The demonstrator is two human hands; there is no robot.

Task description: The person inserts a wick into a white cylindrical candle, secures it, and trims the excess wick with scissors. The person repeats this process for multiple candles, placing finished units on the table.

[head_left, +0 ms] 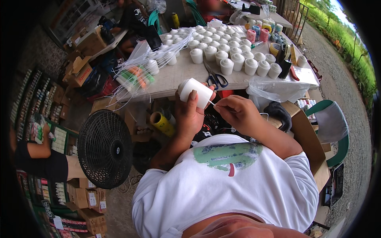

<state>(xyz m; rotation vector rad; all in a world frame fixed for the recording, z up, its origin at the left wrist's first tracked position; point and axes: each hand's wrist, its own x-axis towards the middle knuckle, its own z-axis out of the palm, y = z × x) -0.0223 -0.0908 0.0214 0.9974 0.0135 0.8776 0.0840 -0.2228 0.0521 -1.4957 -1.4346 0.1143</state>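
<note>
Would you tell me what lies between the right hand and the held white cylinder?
In the head view, a thin white strand lies between the right hand and the white cylinder.

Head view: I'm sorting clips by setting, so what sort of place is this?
Likely a small workshop, open to the outdoors on one side: rows of white domed-top cylinders stand on a worktable with scissors, and gravel ground lies alongside.

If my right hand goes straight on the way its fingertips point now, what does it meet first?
Probably the facing end of the white cylinder in the left hand; the right hand pinches the cord beside it. Exact depth is unclear.
</note>
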